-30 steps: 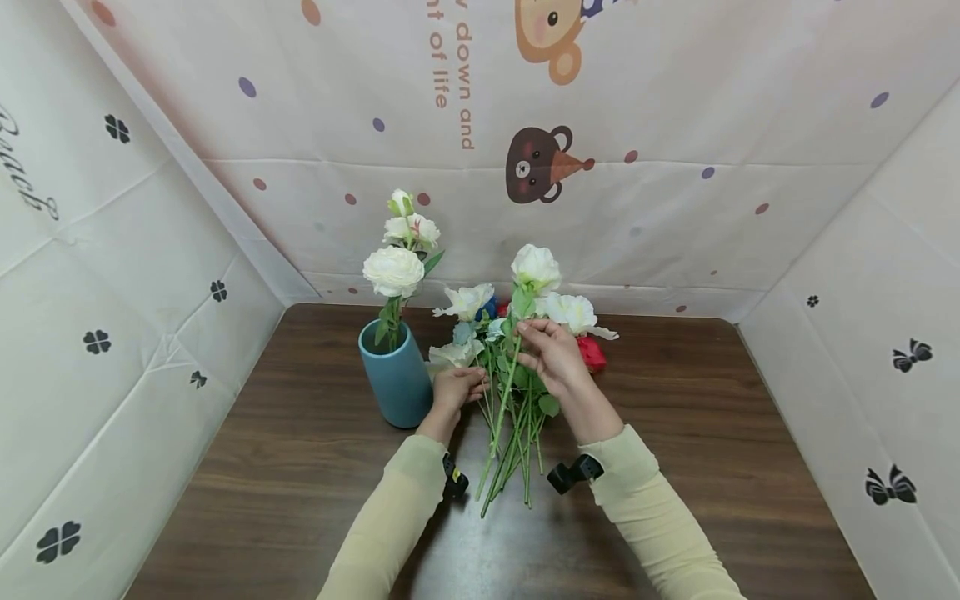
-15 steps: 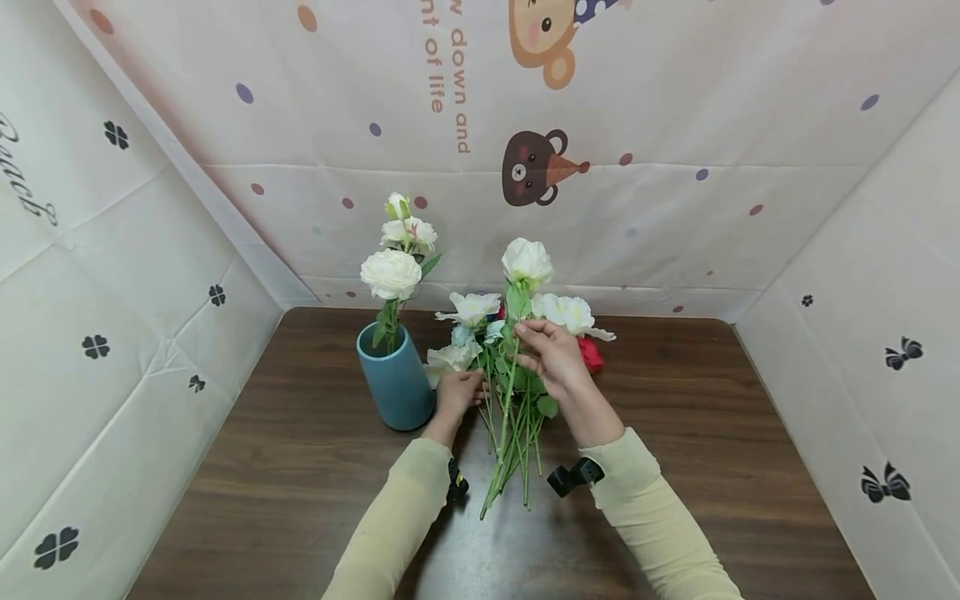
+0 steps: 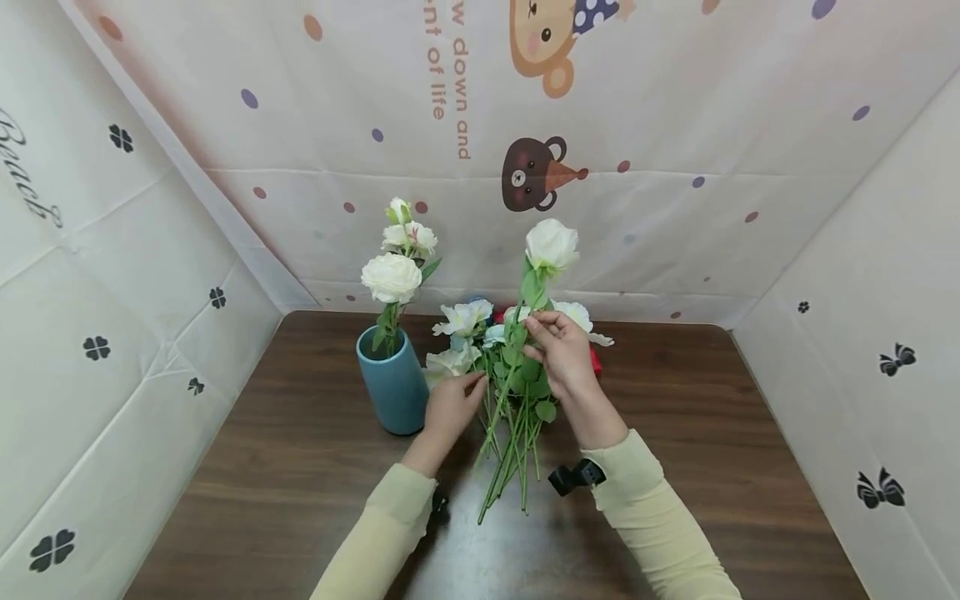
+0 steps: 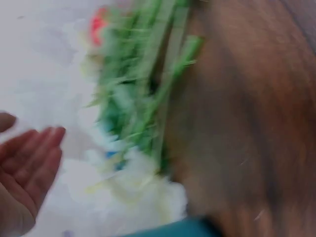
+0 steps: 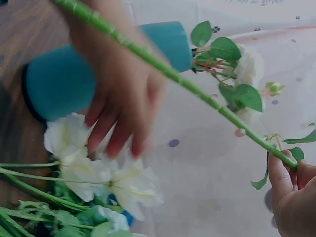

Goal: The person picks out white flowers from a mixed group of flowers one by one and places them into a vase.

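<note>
In the head view my right hand (image 3: 566, 354) pinches the stem of a white rose (image 3: 552, 246) just below its leaves. The right wrist view shows the thumb and fingertips on this green stem (image 5: 197, 94), which runs diagonally across the view. My left hand (image 3: 453, 408) is beside the heap, between the vase and the stems. Its fingers (image 5: 111, 131) are extended and hold nothing, and the left wrist view shows the palm bare. Artificial flowers (image 3: 463, 317) with white blooms lie heaped under the right hand, their stems (image 3: 510, 467) pointing toward me.
A blue vase (image 3: 395, 392) stands left of the heap, holding white flowers (image 3: 392, 277) upright. Red petals (image 3: 596, 362) show behind the right hand. The brown wooden table (image 3: 292, 467) ends at printed cloth walls (image 3: 645, 242) on the back and sides.
My right hand has kept the white rose, whose bloom has risen and shifted right, with its stem end drawn upward. The left hand has turned and moved slightly nearer to me.
</note>
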`<state>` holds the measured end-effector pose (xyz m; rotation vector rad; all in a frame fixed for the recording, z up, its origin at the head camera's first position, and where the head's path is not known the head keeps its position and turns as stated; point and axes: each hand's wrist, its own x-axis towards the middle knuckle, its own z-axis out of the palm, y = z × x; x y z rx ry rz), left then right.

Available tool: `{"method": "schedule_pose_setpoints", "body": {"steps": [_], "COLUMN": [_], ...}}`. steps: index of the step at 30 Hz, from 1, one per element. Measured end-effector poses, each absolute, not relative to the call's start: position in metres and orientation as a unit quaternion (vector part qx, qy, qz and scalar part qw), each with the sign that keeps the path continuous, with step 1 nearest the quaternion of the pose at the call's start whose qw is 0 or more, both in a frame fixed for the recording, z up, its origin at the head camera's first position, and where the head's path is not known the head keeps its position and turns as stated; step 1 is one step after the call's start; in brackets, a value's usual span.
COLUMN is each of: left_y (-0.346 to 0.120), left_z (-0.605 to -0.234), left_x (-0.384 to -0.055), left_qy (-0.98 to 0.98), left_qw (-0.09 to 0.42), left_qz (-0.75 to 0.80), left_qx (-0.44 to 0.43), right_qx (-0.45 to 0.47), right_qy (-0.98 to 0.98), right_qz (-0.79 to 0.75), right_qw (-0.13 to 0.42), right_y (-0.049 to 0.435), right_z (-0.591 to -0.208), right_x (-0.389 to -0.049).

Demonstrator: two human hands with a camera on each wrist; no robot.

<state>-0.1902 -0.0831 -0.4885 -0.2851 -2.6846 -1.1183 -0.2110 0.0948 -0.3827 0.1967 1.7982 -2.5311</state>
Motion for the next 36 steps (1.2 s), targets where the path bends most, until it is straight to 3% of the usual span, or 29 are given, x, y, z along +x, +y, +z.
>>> {"method": "schedule_pose_setpoints", "body": {"steps": [4, 7, 10, 12, 15, 20, 30, 36], "left_y": [-0.105, -0.126, -0.146, -0.159, -0.174, -0.192, -0.198, -0.194], "left_z": [-0.474, -0.468, -0.464, -0.465, -0.467, -0.467, -0.476, -0.481], "left_x": [-0.170, -0.158, -0.148, -0.144, -0.144, -0.156, -0.188, -0.193], "left_qy": [-0.861, -0.804, -0.765, -0.751, -0.757, -0.788, -0.785, -0.798], "left_qw": [0.303, 0.436, 0.502, 0.516, 0.495, 0.373, 0.249, 0.204], "left_qz": [-0.347, -0.316, -0.323, -0.351, -0.400, -0.488, -0.567, -0.566], "left_qx": [-0.214, -0.254, -0.243, -0.217, -0.147, -0.044, -0.023, 0.023], "right_qx": [0.052, 0.045, 0.033, 0.026, 0.015, -0.004, -0.089, -0.097], "right_qy": [0.574, 0.567, 0.563, 0.565, 0.569, 0.551, 0.512, 0.495], "right_qz": [-0.817, -0.822, -0.825, -0.824, -0.821, -0.832, -0.840, -0.845], "right_qw": [-0.012, -0.020, -0.024, -0.029, -0.039, -0.069, -0.155, -0.176], "right_y": [0.094, 0.094, 0.093, 0.091, 0.089, 0.080, 0.047, 0.030], "right_z": [-0.374, -0.367, -0.360, -0.356, -0.347, -0.331, -0.302, -0.293], "right_x": [-0.210, -0.209, -0.206, -0.205, -0.204, -0.204, -0.206, -0.207]}}
